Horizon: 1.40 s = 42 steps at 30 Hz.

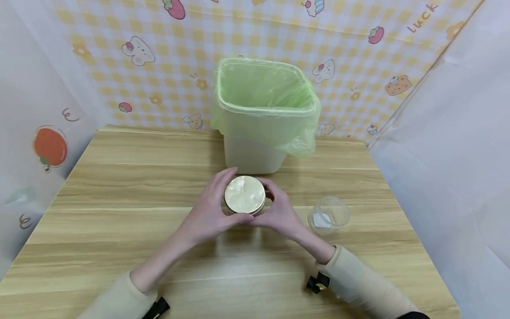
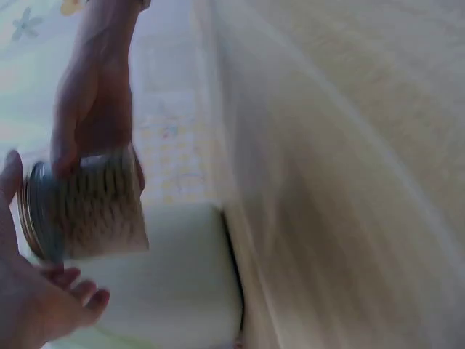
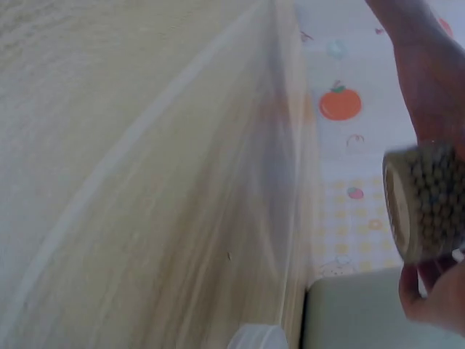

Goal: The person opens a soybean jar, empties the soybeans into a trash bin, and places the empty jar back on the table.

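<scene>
A clear jar (image 1: 244, 194) with a shiny pale-gold top is held between both hands in front of the bin. Small round tan pieces, like beans or beads, fill the jar (image 3: 436, 203) in the right wrist view. My left hand (image 1: 211, 212) curls round its left side, thumb along the near edge. On the other side, my right hand (image 1: 279, 212) grips it, the two thumbs meeting at the front. In the left wrist view the jar (image 2: 102, 203) is raised above the tabletop. The palms partly hide its sides.
A white bin (image 1: 255, 153) with a green plastic liner (image 1: 271, 128) stands at the back, just behind the hands. Right of the right hand is a clear open container (image 1: 328, 215) with something white inside. Patterned cloth (image 1: 159, 66) hangs behind the wooden table (image 1: 119, 177).
</scene>
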{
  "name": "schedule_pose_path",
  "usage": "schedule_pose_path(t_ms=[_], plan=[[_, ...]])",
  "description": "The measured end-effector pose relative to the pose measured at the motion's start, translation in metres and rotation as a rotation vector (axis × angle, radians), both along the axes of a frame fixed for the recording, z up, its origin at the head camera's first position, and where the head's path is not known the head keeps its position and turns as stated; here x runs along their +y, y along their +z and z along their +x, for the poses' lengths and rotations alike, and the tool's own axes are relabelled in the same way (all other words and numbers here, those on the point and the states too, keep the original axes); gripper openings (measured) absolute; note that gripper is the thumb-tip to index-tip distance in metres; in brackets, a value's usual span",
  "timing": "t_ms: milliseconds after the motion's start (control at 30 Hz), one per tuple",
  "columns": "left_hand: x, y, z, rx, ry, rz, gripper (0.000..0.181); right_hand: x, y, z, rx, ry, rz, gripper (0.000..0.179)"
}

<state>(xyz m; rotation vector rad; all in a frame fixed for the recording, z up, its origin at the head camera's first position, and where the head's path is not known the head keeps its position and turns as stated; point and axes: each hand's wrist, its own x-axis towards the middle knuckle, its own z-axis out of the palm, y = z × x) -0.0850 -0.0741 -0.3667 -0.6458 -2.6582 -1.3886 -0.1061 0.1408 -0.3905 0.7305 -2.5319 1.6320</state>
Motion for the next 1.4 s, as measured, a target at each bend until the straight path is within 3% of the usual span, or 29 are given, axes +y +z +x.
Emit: schedule_pose_path(t_ms=[167, 300, 400, 467, 567, 667, 900, 1100, 1233, 1333, 1400], plan=[[-0.017, 0.012, -0.013, -0.142, -0.210, 0.059, 0.100, 0.006, 0.005, -0.005, -0.124, 0.139, -0.070, 0.092], [-0.025, 0.015, -0.019, -0.196, -0.363, 0.093, 0.097, 0.010, 0.008, -0.007, -0.182, 0.273, -0.098, 0.090], [-0.026, 0.015, -0.020, -0.223, -0.438, 0.127, 0.093, 0.011, 0.008, -0.007, -0.211, 0.349, -0.106, 0.090], [-0.025, 0.016, -0.020, -0.232, -0.453, 0.141, 0.091, 0.010, 0.008, -0.007, -0.200, 0.363, -0.100, 0.090], [-0.024, 0.016, -0.017, -0.230, -0.412, 0.142, 0.090, 0.009, 0.008, -0.005, -0.160, 0.327, -0.087, 0.092], [-0.020, 0.013, -0.015, -0.194, -0.333, 0.129, 0.092, 0.008, 0.007, -0.003, -0.109, 0.245, -0.055, 0.090], [-0.001, 0.004, -0.005, -0.071, -0.087, 0.158, 0.095, -0.001, 0.002, 0.003, 0.024, -0.004, -0.007, 0.090], [0.014, 0.000, 0.004, -0.049, 0.103, 0.192, 0.095, -0.010, -0.003, 0.005, 0.151, -0.102, 0.014, 0.087], [0.015, 0.003, 0.007, -0.069, 0.124, 0.151, 0.101, -0.010, -0.003, 0.003, 0.130, -0.085, -0.002, 0.088], [0.009, 0.007, 0.006, -0.101, 0.066, 0.092, 0.105, -0.008, -0.002, 0.001, 0.049, -0.029, -0.032, 0.089], [0.001, 0.010, 0.004, -0.122, -0.006, 0.067, 0.105, -0.006, -0.001, 0.000, -0.030, 0.015, -0.062, 0.090]])
